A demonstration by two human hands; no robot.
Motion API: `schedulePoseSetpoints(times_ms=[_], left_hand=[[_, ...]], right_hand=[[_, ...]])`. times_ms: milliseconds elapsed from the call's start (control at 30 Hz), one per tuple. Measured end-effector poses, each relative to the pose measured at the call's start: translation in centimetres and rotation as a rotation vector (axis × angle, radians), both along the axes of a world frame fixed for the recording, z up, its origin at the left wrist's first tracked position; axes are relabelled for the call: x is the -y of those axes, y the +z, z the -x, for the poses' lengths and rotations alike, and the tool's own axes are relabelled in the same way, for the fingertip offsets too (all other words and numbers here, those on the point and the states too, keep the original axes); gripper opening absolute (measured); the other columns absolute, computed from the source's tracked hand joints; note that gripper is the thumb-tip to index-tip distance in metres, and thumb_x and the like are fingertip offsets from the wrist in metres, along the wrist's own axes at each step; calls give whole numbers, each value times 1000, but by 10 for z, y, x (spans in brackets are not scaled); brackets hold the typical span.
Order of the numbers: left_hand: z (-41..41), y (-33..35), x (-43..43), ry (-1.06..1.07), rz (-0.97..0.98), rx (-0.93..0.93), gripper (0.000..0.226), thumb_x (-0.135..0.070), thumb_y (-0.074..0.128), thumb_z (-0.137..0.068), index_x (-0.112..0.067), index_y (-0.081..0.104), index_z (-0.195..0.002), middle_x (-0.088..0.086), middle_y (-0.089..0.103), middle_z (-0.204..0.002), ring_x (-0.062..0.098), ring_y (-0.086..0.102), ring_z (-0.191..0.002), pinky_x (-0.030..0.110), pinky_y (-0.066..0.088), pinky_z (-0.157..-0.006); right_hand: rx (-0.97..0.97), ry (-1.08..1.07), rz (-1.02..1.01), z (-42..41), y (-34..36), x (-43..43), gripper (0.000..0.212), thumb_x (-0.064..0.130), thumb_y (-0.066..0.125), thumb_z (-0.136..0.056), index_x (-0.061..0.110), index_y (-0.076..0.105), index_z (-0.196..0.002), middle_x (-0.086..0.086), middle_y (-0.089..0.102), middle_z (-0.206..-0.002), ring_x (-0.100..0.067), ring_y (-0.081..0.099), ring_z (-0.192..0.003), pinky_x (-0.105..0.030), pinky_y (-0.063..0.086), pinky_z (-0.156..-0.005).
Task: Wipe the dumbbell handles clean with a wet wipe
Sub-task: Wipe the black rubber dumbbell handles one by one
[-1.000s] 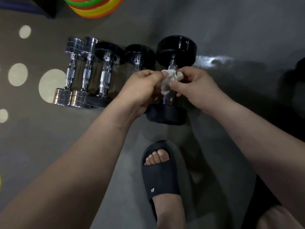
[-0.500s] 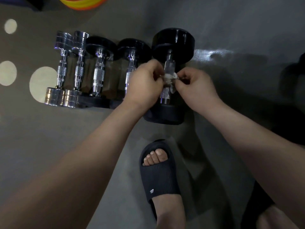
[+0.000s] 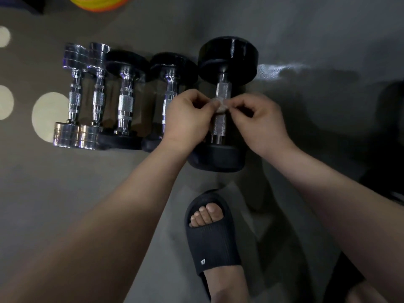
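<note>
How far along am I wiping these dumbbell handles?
Nothing shows as finished. In hand: left hand and right hand pinch the crumpled white wet wipe over the knurled steel handle of the big black dumbbell. Left: possibly two chrome dumbbells and two smaller black-ended dumbbells; their handles give no sign.

I see 5 dumbbells [image 3: 125,101] side by side on floor [image 3: 65,193] | wipe [image 3: 222,107] on rightmost handle [image 3: 223,90], between left hand [image 3: 188,119] and right hand [image 3: 260,121] | slipper [image 3: 212,243] before it
</note>
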State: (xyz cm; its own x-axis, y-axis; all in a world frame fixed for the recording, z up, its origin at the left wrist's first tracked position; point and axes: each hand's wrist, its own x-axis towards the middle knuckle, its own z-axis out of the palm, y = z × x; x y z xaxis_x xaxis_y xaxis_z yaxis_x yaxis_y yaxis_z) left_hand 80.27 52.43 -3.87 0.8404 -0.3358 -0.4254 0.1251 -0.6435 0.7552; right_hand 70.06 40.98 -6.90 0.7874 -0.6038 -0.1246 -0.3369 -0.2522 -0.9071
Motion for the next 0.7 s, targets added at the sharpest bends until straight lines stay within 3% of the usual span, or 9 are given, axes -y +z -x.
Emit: schedulePoseSetpoints(times_ms=[133, 233, 300, 400, 467, 600, 700], left_hand=[[-13, -9, 22, 250, 154, -160, 17, -22, 81, -81, -10, 70, -75, 10, 73, -74, 30, 73, -74, 52, 62, -76], [-18, -12, 39, 360, 216, -206, 15, -12, 76, -86, -10, 69, -74, 8, 71, -70, 20, 68, -66, 40, 62, -71], [-20, -15, 44, 375, 220, -230, 10, -9, 73, -89, -6, 69, -80, 10, 72, -75, 20, 69, -69, 40, 62, -73], [-28, -17, 38, 297, 223, -315, 13, -13, 74, -90, -10, 65, -81, 14, 73, -83, 26, 70, -77, 44, 61, -78], [-32, -15, 31, 206, 214, -362, 16, -14, 77, -84, -13, 62, -77, 15, 71, -81, 27, 67, -74, 40, 56, -72], [-35, -14, 17, 36, 132, -278, 15, -7, 76, -83, -16, 65, -76, 4, 71, -71, 23, 67, -69, 39, 56, -68], [-31, -10, 11, -56, 96, -221, 13, -22, 77, -83, -21, 65, -77, -4, 71, -66, 13, 66, -62, 32, 50, -64]], right_hand=[[16, -140, -56, -24, 0, 4, 9, 24, 71, -89, 27, 77, -95, 12, 74, -95, 0, 67, -93, -22, 53, -87], [-4, -254, -3, -31, -5, 5, 6, 28, 69, -91, 23, 73, -89, 12, 71, -85, 0, 64, -81, -18, 50, -76], [-13, -241, 88, -31, -7, 5, 11, 28, 67, -93, 19, 70, -87, 8, 68, -82, -4, 60, -77, -15, 45, -71], [-17, -197, 81, -30, -6, 6, 11, 27, 66, -93, 17, 68, -88, 5, 67, -85, -5, 59, -78, -14, 43, -71], [-26, -199, 9, -29, -5, 6, 11, 27, 68, -91, 19, 67, -85, 6, 67, -85, -6, 61, -79, -17, 46, -72], [-80, -177, -171, -24, -1, 4, 16, 21, 74, -87, 15, 66, -75, 13, 63, -71, -1, 57, -69, -23, 48, -69], [-92, -135, -250, -16, 0, 1, 17, 17, 77, -84, 15, 65, -71, 6, 65, -71, -4, 58, -68, -27, 50, -69]])
